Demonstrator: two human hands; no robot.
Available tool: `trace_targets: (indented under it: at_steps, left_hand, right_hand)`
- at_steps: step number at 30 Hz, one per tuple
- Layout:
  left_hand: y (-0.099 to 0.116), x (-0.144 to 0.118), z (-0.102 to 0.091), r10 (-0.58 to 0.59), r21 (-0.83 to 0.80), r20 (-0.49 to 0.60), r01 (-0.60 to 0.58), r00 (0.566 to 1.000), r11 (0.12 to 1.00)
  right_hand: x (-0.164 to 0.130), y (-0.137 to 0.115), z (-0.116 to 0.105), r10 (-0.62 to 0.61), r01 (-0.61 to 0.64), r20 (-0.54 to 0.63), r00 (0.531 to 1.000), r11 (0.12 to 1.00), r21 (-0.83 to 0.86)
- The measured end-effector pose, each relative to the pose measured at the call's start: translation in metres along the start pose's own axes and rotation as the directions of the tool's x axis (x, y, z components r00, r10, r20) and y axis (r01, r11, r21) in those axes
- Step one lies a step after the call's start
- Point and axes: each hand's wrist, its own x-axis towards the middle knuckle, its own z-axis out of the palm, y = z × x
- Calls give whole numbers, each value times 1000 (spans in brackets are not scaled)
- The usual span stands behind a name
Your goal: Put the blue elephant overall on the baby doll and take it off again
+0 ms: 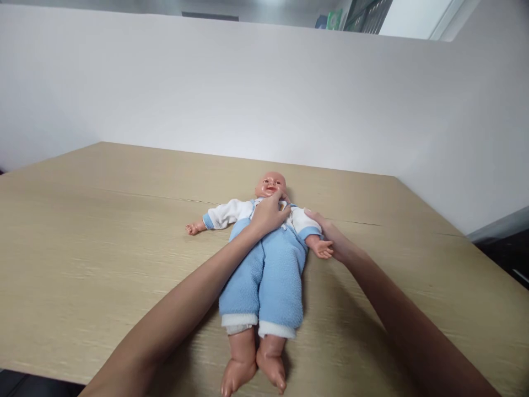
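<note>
A wide wooden table point(103, 231) fills the view in front of you, backed by a plain white wall point(248, 94). On the table, a little right of centre, a baby doll point(264, 270) lies flat on its back with its head toward the wall and its bare feet toward you, dressed in blue fleece overalls and a white top with blue cuffs. Your left hand point(268, 214) reaches across the doll's chest, its fingers point(280, 203) curled and pinched on the clothing just under the chin, at the top of the bib. Your right hand point(333, 238) lies along the doll's arm on the right of the view, fingers loosely extended rather than clenched; they lie against the white sleeve point(303, 220) near the shoulder, and the doll's small open hand rests on top of yours. The doll's other arm stretches out bare on the table, well apart from both of your hands.
</note>
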Motion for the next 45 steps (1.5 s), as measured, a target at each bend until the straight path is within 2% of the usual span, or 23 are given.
trace_targets:
  at_steps: [2,4,7,9,11,16,19,22,24,26,28,30,31,33,35,39,42,45]
  left_hand:
    - [2,-1,1,12,32,9,-12,1000,999]
    - [4,-2,1,13,49,12,-13,1000,999]
    - [4,-2,1,12,82,23,-14,1000,996]
    - [5,-3,1,18,103,27,-21,999,994]
    - [6,-4,0,41,126,15,-42,999,991]
    - [18,-9,-10,176,288,-103,-140,979,947]
    - [23,-16,-23,215,351,-178,-142,960,925]
    - [17,-26,-39,231,344,-248,-138,941,929]
    - [3,-36,-50,222,304,-291,-130,931,944]
    - [-17,-50,-60,173,233,-320,-99,932,967]
    - [-39,-67,-69,69,140,-327,-24,942,990]
    - [-57,-84,-77,-19,72,-265,39,964,997]
    - [-65,-92,-80,-31,59,-211,45,977,997]
    - [-74,-104,-85,-28,50,-100,33,995,998]
    - [-77,-110,-87,-62,14,-30,62,998,998]
    - [-76,-107,-87,-182,-158,40,186,983,970]
    - [-75,-102,-87,-178,-246,58,187,982,951]
    - [-75,-99,-88,-184,-288,62,194,981,938]
  right_hand:
    - [-24,-2,-17,129,-129,20,992,992,11]
    - [-41,1,-34,184,-184,21,983,983,1]
    - [-51,15,-55,93,-97,-74,993,994,-58]
    - [-49,28,-64,-7,-23,-167,986,984,-175]
    - [-47,40,-70,-94,22,-209,973,946,-323]
    - [-51,51,-79,-194,52,-213,958,843,-535]
    - [-56,49,-86,-224,68,-209,952,820,-568]
    - [-58,45,-93,-282,116,-166,945,763,-636]
    - [-58,43,-94,-393,167,-141,909,652,-739]
    - [-60,38,-88,-541,229,-105,835,514,-827]
    - [-63,31,-73,-649,304,-56,758,429,-851]
    - [-68,25,-50,-675,376,-45,737,465,-802]
    - [-70,23,-38,-656,402,-59,752,528,-747]
    - [-71,22,-14,-559,413,-85,825,697,-586]
    - [-69,24,5,-456,388,-57,888,810,-440]
    - [-53,32,18,-374,349,10,927,854,-385]
    - [-36,37,18,-301,276,-37,953,912,-303]
    - [-26,42,18,-291,255,-107,951,930,-263]
